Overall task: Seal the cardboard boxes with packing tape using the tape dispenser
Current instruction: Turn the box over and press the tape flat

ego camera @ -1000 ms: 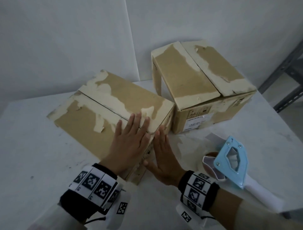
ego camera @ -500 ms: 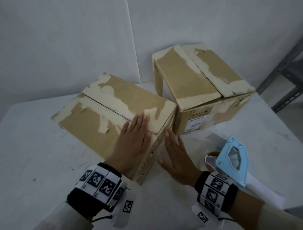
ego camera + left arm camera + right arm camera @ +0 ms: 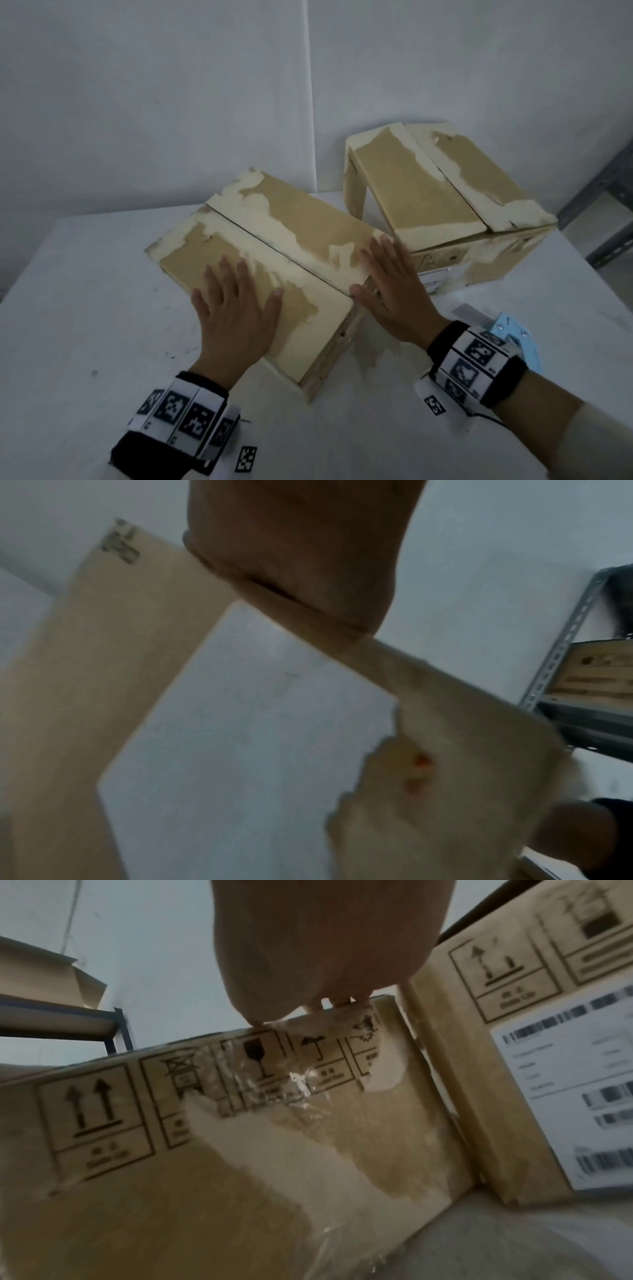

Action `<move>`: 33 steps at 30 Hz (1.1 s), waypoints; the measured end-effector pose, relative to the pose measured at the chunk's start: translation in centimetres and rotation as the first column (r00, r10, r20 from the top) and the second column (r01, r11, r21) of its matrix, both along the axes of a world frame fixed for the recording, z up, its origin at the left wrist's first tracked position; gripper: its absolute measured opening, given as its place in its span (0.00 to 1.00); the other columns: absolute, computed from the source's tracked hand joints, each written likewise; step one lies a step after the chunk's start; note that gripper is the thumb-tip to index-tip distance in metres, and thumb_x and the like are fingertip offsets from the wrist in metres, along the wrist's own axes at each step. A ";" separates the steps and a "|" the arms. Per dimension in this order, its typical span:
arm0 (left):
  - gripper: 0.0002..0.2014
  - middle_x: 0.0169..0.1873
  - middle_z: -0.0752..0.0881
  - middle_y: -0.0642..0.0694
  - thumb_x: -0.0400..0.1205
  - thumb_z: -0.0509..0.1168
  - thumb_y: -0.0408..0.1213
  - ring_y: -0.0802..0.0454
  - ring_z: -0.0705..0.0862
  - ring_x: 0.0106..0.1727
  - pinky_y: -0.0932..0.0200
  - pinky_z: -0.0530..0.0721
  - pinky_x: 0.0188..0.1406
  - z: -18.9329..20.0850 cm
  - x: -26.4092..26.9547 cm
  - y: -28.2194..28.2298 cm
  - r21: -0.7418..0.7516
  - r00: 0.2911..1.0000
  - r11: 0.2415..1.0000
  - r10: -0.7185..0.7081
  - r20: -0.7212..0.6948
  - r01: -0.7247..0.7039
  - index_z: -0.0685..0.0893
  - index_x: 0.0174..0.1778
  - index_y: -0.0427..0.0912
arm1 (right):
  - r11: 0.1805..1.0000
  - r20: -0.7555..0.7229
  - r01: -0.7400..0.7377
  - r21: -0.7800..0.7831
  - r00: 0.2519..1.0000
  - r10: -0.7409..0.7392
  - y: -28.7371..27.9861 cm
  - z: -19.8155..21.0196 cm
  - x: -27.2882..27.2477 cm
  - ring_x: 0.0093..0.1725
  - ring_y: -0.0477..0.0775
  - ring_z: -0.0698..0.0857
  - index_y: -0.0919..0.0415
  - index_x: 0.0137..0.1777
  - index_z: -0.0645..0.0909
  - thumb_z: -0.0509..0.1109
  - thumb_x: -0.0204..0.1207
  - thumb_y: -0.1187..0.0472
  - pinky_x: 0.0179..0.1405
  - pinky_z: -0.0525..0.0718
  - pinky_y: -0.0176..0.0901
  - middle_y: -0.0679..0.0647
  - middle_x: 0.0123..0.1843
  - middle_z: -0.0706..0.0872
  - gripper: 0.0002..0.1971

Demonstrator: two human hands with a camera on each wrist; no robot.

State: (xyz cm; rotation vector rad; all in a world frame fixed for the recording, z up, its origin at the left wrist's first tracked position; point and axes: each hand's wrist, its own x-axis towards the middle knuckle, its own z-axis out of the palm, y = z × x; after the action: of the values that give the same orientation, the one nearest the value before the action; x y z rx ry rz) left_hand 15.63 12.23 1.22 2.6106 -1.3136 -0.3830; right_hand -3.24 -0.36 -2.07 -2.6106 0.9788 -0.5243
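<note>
Black wristbands [image 3: 476, 365] bearing square black-and-white marker tags, pale sleeves [image 3: 561, 442]

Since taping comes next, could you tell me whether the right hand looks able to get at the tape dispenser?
Probably yes: the right hand lies flat on the near box, holding nothing, and the tape dispenser sits just behind its wrist, with nothing between.

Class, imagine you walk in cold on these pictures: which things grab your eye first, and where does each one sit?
First, two hands lie flat on the near cardboard box mid-table: the left hand on its top flap, the right hand at its right end. Behind it to the right stands the second cardboard box, its top patchy with torn paper. A blue tape dispenser peeks out beyond the right wrist.
</note>
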 end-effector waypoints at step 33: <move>0.37 0.82 0.39 0.39 0.83 0.44 0.57 0.41 0.35 0.82 0.49 0.44 0.81 -0.5 12.8 -4.0 0.002 0.993 0.994 -0.111 -0.049 0.111 0.40 0.81 0.37 | 0.939 -0.708 -0.164 0.303 0.620 0.337 -5.6 7.7 22.3 0.82 0.57 0.38 0.63 0.80 0.37 0.47 0.82 0.43 0.81 0.45 0.56 0.56 0.83 0.33 0.36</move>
State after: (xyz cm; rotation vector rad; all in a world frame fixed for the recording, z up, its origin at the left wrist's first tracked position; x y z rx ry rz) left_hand 28.47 8.23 0.76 2.5217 -1.4474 -0.4644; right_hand 19.05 -5.97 5.67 -2.6953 0.7592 0.7885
